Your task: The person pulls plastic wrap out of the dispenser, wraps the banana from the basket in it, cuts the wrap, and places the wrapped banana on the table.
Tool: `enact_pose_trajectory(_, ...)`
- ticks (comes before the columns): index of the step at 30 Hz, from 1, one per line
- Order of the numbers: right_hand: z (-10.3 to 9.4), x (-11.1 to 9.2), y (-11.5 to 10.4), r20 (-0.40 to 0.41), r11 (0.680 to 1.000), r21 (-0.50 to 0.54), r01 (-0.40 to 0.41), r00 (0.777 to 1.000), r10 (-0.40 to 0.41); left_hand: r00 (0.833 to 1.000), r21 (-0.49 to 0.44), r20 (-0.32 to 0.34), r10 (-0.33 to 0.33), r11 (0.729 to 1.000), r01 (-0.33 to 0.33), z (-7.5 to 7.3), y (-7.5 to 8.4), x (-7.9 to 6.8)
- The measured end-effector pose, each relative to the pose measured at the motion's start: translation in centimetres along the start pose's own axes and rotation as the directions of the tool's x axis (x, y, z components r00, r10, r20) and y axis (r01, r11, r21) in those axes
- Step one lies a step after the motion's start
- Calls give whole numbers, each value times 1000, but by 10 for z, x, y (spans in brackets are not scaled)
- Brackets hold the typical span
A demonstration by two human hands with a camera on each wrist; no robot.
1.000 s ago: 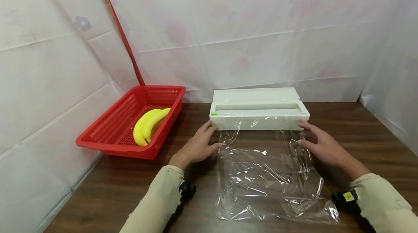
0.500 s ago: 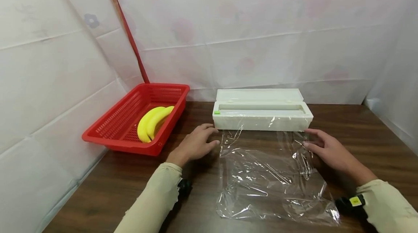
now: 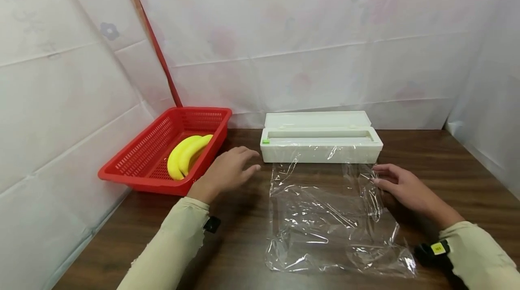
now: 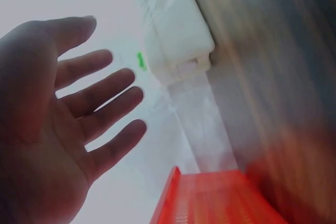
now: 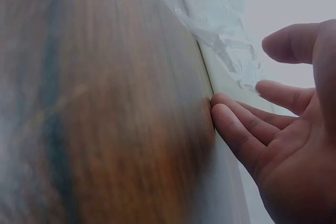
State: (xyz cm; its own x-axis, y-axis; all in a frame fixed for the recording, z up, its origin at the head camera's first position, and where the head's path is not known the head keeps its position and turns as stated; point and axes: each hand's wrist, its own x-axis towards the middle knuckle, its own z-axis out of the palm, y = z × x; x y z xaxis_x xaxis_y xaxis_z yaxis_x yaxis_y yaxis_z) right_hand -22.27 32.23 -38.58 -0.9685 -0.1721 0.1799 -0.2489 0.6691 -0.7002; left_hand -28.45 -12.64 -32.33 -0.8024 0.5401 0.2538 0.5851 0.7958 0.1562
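My left hand (image 3: 228,170) hovers between the red basket and a white cling film box, holding nothing. In the left wrist view its fingers (image 4: 107,100) are spread, with the box's end (image 4: 181,40) beyond them. A sheet of clear cling film (image 3: 317,217) runs from the box (image 3: 317,154) toward me over the dark wood table. Beside the film's right edge, near the box's front right corner, is my right hand (image 3: 408,190). The right wrist view has its thumb (image 5: 291,43) apart from the fingers and the index fingertip right at the crinkled film (image 5: 231,51).
A red plastic basket (image 3: 150,184) stands at the left with yellow bananas (image 3: 184,156) in it. The box's lid (image 3: 317,119) is raised at the back, and a green slider (image 3: 266,141) sits at its left end. White sheeting (image 3: 308,46) hangs behind and at both sides.
My left hand has drawn back leftward from the box's left corner toward the basket. My right hand has slipped slightly down from the box's right corner. The film lies much as before.
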Motion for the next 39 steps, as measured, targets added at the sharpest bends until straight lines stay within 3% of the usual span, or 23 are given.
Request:
enact_pose_trajectory(7,-1,0,-1,1,999,-34,-3,1000,3,992,37,-128,-6,999,11,-15,-11,-5)
enact_pose_trajectory(13,-6,-3,0,3,999,-32,-7,1000,7,983,91,-184,-23,995,40,-23,-26,-12)
enact_pose_trajectory(18,-4,-4,1,6,1000,-16,16,1000,-16,974,136,-224,-26,989,57,-28,-47,-20)
enact_pose_trajectory(22,2,-4,0,15,999,-10,42,999,-42,977,142,-196,-82,984,110,-30,-64,-33)
enact_pose_trajectory(25,6,-3,-1,26,999,-2,46,999,-46,976,60,-145,-161,983,171,-34,-75,-43)
enact_pose_trajectory(28,7,-3,-2,30,999,2,45,999,-45,963,-13,-63,-260,965,260,-41,-84,-49)
enact_pose_trajectory(30,7,-3,-2,28,999,1,42,999,-42,955,-12,-14,-297,955,296,-45,-89,-52)
enact_pose_trajectory(34,6,-4,-3,23,999,-10,36,999,-36,953,34,27,-302,953,301,-47,-98,-55)
enact_pose_trajectory(39,6,-5,-4,28,999,-18,40,999,-40,956,52,24,-294,955,292,-48,-106,-59)
